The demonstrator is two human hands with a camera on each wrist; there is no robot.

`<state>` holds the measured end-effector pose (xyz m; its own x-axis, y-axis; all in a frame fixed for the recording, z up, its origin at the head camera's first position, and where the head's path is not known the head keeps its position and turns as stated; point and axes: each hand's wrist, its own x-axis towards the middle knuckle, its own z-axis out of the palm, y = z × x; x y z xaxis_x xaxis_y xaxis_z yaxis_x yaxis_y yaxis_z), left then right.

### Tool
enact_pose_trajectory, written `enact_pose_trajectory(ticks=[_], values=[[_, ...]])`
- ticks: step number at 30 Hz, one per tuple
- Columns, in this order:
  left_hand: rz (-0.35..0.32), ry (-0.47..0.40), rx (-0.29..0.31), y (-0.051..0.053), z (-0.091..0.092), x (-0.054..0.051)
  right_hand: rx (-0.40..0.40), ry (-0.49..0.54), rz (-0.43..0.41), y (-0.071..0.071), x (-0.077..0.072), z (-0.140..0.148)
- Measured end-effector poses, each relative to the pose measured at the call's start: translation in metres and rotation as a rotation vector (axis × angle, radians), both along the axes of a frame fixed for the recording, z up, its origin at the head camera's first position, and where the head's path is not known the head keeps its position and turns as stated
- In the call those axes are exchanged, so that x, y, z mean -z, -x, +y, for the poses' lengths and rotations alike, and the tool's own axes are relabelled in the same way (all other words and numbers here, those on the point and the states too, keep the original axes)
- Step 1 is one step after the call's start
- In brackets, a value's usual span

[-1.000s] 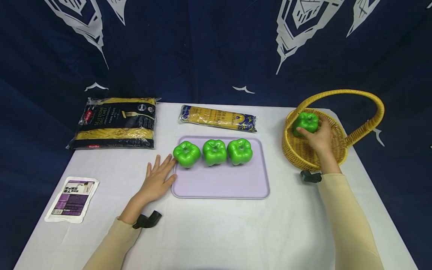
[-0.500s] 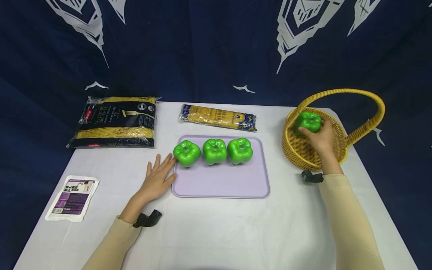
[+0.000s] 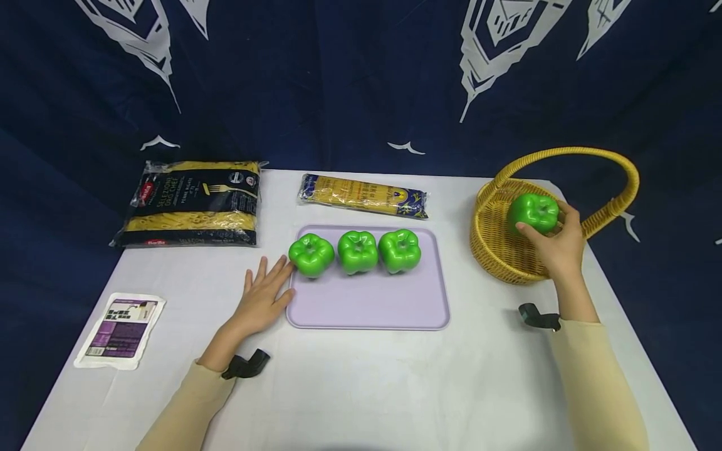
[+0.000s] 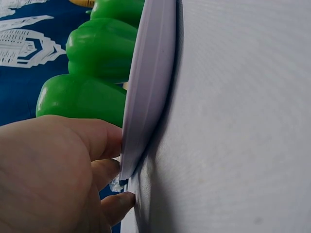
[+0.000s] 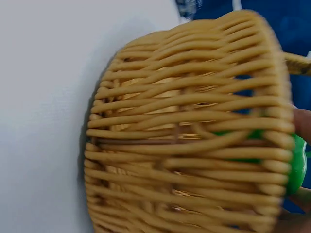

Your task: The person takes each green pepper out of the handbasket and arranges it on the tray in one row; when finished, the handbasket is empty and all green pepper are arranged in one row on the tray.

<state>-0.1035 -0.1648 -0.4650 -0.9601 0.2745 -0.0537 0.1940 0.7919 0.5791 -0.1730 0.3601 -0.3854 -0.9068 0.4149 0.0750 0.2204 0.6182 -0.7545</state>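
My right hand (image 3: 561,244) grips a green bell pepper (image 3: 534,213) over the wicker basket (image 3: 496,266); in the right wrist view the basket's woven wall (image 5: 189,116) hides most of the pepper. Three more green bell peppers, a left one (image 3: 311,255), a middle one (image 3: 358,252) and a right one (image 3: 400,251), sit in a row on the lilac tray (image 3: 369,307). Flat and with fingers spread, my left hand (image 3: 261,302) rests at the tray's left edge. Its fingertips touch the tray rim (image 4: 146,97) in the left wrist view.
A large black pasta bag (image 3: 192,203) lies at the back left. Behind the tray is a long yellow noodle packet (image 3: 363,196). A white and purple pouch (image 3: 120,331) lies at the left. The basket's tall handle (image 3: 570,151) arches over its opening.
My right hand has lifted the bell pepper from inside the basket and shifted it right and nearer to me. The left hand and the peppers on the tray have stayed put.
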Motion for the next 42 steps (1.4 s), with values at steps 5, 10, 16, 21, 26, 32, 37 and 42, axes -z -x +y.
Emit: enact_pose_trajectory(ticks=[5, 10, 16, 21, 26, 32, 37, 42], values=[[-0.005, 0.002, 0.002, 0.000, -0.002, -0.001, 0.050, -0.028, 0.011, -0.023, -0.012, -0.007], [0.004, -0.004, -0.002, 0.000, -0.004, -0.001, 0.049, -0.042, 0.054, -0.040, -0.022, -0.027], [0.004, -0.008, -0.005, 0.001, -0.006, 0.000, -0.061, -0.015, 0.138, -0.052, -0.026, -0.059], [-0.007, -0.010, -0.011, 0.002, -0.006, 0.001, -0.205, 0.030, 0.194, -0.053, -0.020, -0.088], [-0.009, -0.010, -0.012, 0.003, -0.004, 0.002, -0.297, 0.031, 0.177, -0.050, -0.007, -0.113], [0.004, -0.009, -0.007, 0.004, 0.000, 0.004, -0.314, 0.016, 0.151, -0.047, 0.010, -0.127], [0.003, -0.009, -0.004, 0.004, 0.002, 0.004, -0.320, 0.019, 0.125, -0.046, 0.022, -0.131], [0.002, 0.002, -0.001, 0.006, 0.003, 0.003, -0.328, 0.010, 0.059, -0.045, 0.032, -0.134]])
